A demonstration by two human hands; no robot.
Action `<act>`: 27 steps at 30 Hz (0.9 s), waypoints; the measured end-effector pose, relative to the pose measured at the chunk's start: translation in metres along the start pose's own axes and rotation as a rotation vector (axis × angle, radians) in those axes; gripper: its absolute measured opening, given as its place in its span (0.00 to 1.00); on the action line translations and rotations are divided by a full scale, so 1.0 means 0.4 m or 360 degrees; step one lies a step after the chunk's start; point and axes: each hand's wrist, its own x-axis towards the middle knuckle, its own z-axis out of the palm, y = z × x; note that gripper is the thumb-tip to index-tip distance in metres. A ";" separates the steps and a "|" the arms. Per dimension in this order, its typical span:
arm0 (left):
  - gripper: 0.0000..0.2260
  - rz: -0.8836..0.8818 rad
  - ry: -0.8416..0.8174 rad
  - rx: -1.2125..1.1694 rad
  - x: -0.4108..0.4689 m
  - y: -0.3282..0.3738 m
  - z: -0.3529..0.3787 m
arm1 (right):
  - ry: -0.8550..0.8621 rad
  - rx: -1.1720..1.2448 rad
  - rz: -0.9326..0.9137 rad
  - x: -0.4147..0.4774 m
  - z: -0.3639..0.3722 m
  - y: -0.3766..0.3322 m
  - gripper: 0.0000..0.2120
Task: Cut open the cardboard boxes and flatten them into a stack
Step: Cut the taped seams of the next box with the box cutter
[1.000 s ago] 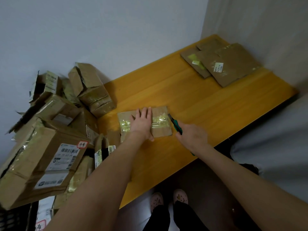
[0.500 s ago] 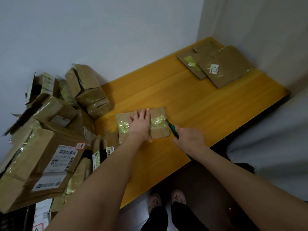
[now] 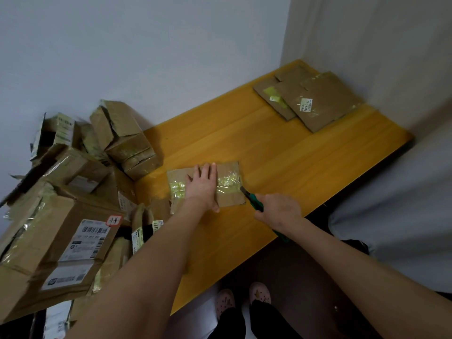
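Observation:
A small flat cardboard box (image 3: 228,199) with shiny yellowish tape lies on the yellow wooden table (image 3: 281,162). My left hand (image 3: 203,185) presses flat on its top, fingers straight. My right hand (image 3: 277,210) grips a green utility knife (image 3: 252,199), whose tip touches the box's right edge at the tape. A stack of flattened boxes (image 3: 318,101) lies at the table's far right corner.
A heap of unopened and torn cardboard boxes (image 3: 73,192) is piled left of the table, some with shipping labels. Walls close the back and right side. A grey surface (image 3: 396,211) lies to the right. My feet in slippers (image 3: 244,297) stand below the table's front edge.
The knife tip has stayed at the box's right edge, shifting slightly along it. My left hand keeps pressing the box. The camera has shifted a little.

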 end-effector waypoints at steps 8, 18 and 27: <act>0.60 0.0037 0.0017 -0.0027 -0.005 -0.005 0.004 | 0.0364 0.1447 0.0416 0.094 0.002 -0.033 0.06; 0.39 -0.0911 0.0111 -0.1027 -0.028 -0.142 0.013 | 0.0172 0.1466 0.0429 0.228 0.043 -0.114 0.12; 0.34 -0.0680 0.0361 -0.1159 0.042 -0.098 -0.050 | 0.0523 0.0747 0.0486 0.234 -0.018 -0.059 0.19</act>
